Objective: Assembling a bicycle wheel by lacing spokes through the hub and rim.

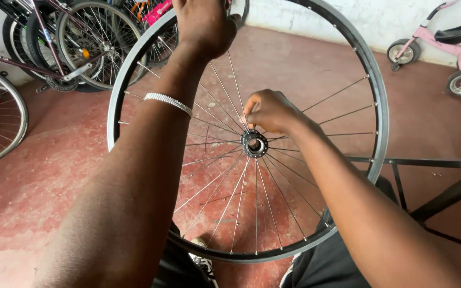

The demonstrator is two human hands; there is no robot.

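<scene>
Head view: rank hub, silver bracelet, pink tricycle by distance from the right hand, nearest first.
From the right hand, which is by the wheel's centre:
1. Hub: just below the fingers, at the wheel's centre.
2. Silver bracelet: to the left, on the other forearm.
3. Pink tricycle: far off at the upper right, by the wall.

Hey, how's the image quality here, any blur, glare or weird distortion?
Head view: even, soft daylight with no hard shadows; the wheel rim shows a mild sheen, no blown-out glare. The hub and the right hand are sharp; the left hand is cropped at the top edge. The wide lens enlarges the near forearms.
</scene>
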